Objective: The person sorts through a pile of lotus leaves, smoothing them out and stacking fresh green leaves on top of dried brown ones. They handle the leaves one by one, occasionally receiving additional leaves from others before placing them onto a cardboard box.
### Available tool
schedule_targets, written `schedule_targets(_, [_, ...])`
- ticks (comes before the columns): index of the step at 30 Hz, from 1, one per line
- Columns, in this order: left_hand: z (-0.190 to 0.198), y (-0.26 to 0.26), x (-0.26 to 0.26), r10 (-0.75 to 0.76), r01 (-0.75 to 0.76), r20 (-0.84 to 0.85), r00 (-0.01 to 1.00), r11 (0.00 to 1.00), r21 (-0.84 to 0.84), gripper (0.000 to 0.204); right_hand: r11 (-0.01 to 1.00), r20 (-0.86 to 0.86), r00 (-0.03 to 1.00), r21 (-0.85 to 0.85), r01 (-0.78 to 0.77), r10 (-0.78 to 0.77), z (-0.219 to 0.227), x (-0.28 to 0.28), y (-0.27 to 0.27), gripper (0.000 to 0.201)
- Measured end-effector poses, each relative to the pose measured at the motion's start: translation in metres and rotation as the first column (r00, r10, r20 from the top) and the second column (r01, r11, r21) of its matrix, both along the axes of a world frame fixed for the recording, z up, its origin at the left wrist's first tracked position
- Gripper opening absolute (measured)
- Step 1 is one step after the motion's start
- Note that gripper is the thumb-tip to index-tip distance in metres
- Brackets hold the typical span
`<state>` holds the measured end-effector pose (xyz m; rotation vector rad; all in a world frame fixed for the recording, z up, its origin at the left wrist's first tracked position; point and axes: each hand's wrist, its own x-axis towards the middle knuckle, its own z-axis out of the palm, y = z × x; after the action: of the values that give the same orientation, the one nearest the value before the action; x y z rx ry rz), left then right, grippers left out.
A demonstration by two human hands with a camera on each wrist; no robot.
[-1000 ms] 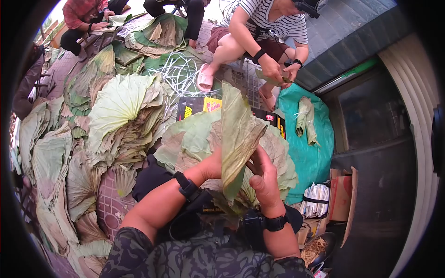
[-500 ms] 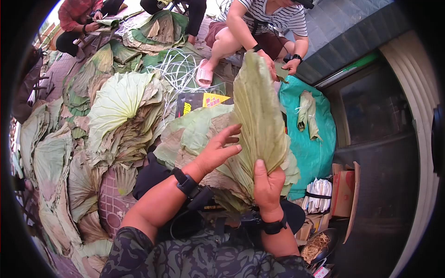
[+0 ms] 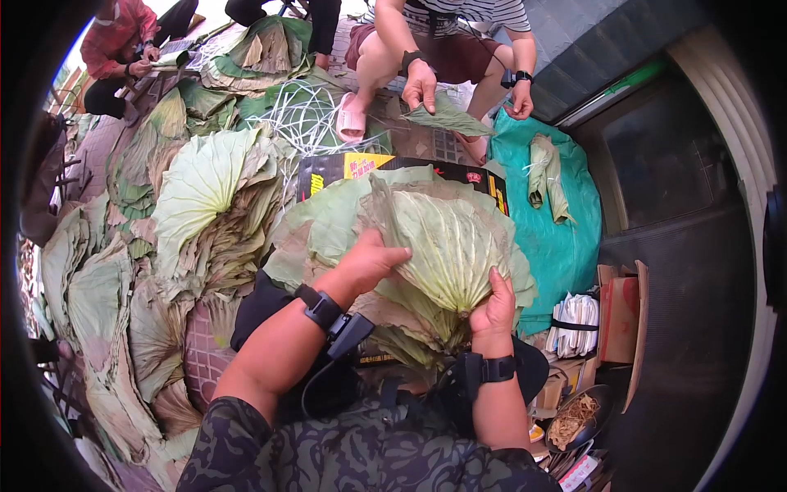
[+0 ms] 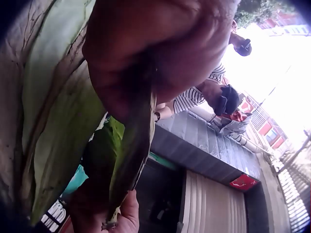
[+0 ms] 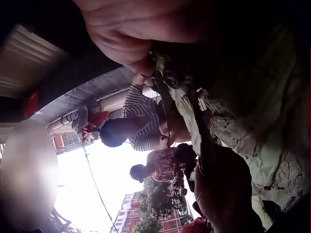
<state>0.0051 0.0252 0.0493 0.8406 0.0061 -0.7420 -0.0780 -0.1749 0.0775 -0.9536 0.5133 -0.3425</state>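
Observation:
A dried lotus leaf (image 3: 447, 246), pale green with fanned ribs, is spread between my hands over a pile of more leaves (image 3: 320, 221). My left hand (image 3: 370, 264) grips its left edge, thumb lying on top. In the left wrist view the leaf's edge (image 4: 141, 141) runs down from under that hand (image 4: 155, 43). At the lower right of the leaf, by the gathered stem end, my right hand (image 3: 493, 310) holds it, its thumb along the near face. The right wrist view shows this hand (image 5: 146, 31) in shadow beside the stem end.
Stacked lotus leaves (image 3: 201, 184) cover the ground on the left. A black box (image 3: 328, 172) lies beyond the pile. On the right are a green sheet (image 3: 566, 254) with rolled leaves and a cardboard box (image 3: 616, 320). Opposite, a person in stripes holds a leaf (image 3: 447, 119).
The leaf was upright and has come down, fanned out over the pile. My left hand, off it half a second ago, now grips its left edge. The person opposite has drawn a leaf leftward.

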Motion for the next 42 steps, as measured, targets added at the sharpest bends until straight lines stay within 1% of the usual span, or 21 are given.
schedule_targets(1, [-0.007, -0.002, 0.001, -0.057, 0.04, 0.107, 0.993, 0.986, 0.162, 0.044, 0.999, -0.005, 0.999, -0.038, 0.036, -0.036, -0.001, 0.002, -0.007, 0.045])
schedule_targets(4, [0.006, -0.003, -0.006, -0.061, 0.047, 0.052, 0.997, 0.969, 0.243, 0.042, 0.962, 0.027, 0.99, -0.236, 0.139, -0.136, -0.001, 0.003, -0.014, 0.056])
schedule_targets(6, [-0.001, -0.006, -0.003, -0.021, 0.009, 0.031, 0.999, 0.941, 0.338, 0.04, 0.728, 0.07, 0.968, -0.647, 0.227, -0.239, -0.007, -0.002, -0.02, 0.067])
schedule_targets(9, [-0.022, -0.009, 0.001, 0.006, -0.043, 0.075, 0.997, 0.863, 0.504, 0.035, 0.586, -0.112, 0.916, -0.797, 0.148, -0.384, -0.048, -0.015, -0.038, 0.073])
schedule_targets(13, [-0.026, -0.007, -0.001, 0.055, -0.12, 0.124, 0.991, 0.781, 0.613, 0.029, 0.653, -0.27, 0.878, -0.755, 0.062, -0.395, -0.03, -0.029, -0.034, 0.071])
schedule_targets(15, [-0.023, -0.005, -0.001, 0.039, -0.105, 0.12, 0.992, 0.781, 0.616, 0.029, -0.07, -0.108, 0.927, -0.987, -0.142, -0.359, -0.01, -0.027, -0.023, 0.07])
schedule_targets(16, [-0.023, -0.004, -0.002, 0.024, -0.09, 0.114, 0.993, 0.782, 0.617, 0.029, -0.067, -0.11, 0.925, -0.987, -0.143, -0.363, -0.003, -0.025, -0.015, 0.07])
schedule_targets(17, [-0.024, -0.005, -0.003, 0.021, -0.088, 0.116, 0.993, 0.782, 0.617, 0.029, -0.133, -0.207, 0.961, -0.963, -0.233, -0.183, 0.003, -0.02, -0.004, 0.068])
schedule_targets(19, [-0.027, -0.006, -0.005, 0.194, -0.223, 0.111, 0.975, 0.793, 0.568, 0.028, -0.217, -0.307, 0.952, -0.929, -0.299, 0.002, -0.002, -0.015, 0.014, 0.066])
schedule_targets(21, [-0.029, -0.001, -0.002, 0.306, -0.344, 0.16, 0.938, 0.776, 0.529, 0.027, -0.337, -0.753, 0.646, -0.645, -0.686, 0.127, -0.015, -0.013, 0.027, 0.063])
schedule_targets(22, [-0.03, 0.002, -0.001, 0.41, -0.455, 0.202, 0.889, 0.746, 0.487, 0.027, -0.344, -0.752, 0.645, -0.646, -0.682, 0.135, -0.015, -0.012, 0.027, 0.063])
schedule_targets(27, [-0.053, 0.026, 0.01, 0.494, -0.474, 0.17, 0.853, 0.596, 0.648, 0.03, -0.31, -0.77, 0.628, -0.627, -0.714, 0.112, -0.013, -0.009, 0.029, 0.061])
schedule_targets(28, [-0.061, 0.028, 0.012, 0.568, -0.544, 0.194, 0.8, 0.549, 0.635, 0.034, -0.312, -0.769, 0.629, -0.628, -0.713, 0.109, -0.015, -0.01, 0.029, 0.061])
schedule_targets(29, [-0.058, 0.03, 0.013, 0.541, -0.612, 0.372, 0.755, 0.376, 0.696, 0.047, -0.314, -0.768, 0.63, -0.629, -0.711, 0.113, -0.016, -0.011, 0.03, 0.061])
schedule_targets(30, [-0.044, 0.029, 0.011, 0.545, -0.617, 0.374, 0.75, 0.374, 0.692, 0.047, -0.328, -0.772, 0.627, -0.622, -0.711, 0.106, -0.016, -0.011, 0.03, 0.061])
schedule_targets(32, [-0.013, 0.022, 0.002, 0.069, -0.937, 0.946, 0.316, 0.179, 0.299, 0.048, -0.358, -0.763, 0.64, -0.625, -0.694, 0.093, -0.017, -0.01, 0.029, 0.061])
schedule_targets(34, [0.007, 0.009, -0.015, -0.45, -0.771, 0.838, 0.309, 0.398, 0.498, 0.055, -0.371, -0.775, 0.623, -0.612, -0.699, 0.104, -0.019, -0.008, 0.026, 0.061])
schedule_targets(35, [0.0, 0.005, -0.023, -0.434, -0.777, 0.846, 0.311, 0.396, 0.489, 0.055, -0.396, -0.779, 0.62, -0.601, -0.694, 0.095, -0.016, -0.007, 0.026, 0.058])
schedule_targets(37, [-0.02, -0.003, -0.027, -0.791, -0.45, 0.451, 0.415, 0.253, 0.857, 0.054, -0.379, -0.809, 0.555, -0.583, -0.719, 0.192, -0.013, 0.004, 0.008, 0.058])
schedule_targets(40, [-0.002, -0.001, -0.023, -0.746, -0.43, 0.476, 0.465, 0.279, 0.858, 0.055, -0.232, -0.764, 0.506, -0.618, -0.751, 0.4, 0.014, 0.033, -0.004, 0.056])
schedule_targets(42, [0.0, 0.0, -0.022, -0.709, -0.462, 0.499, 0.498, 0.27, 0.845, 0.054, 0.101, -0.559, 0.742, -0.77, -0.63, 0.37, 0.03, 0.06, 0.003, 0.057])
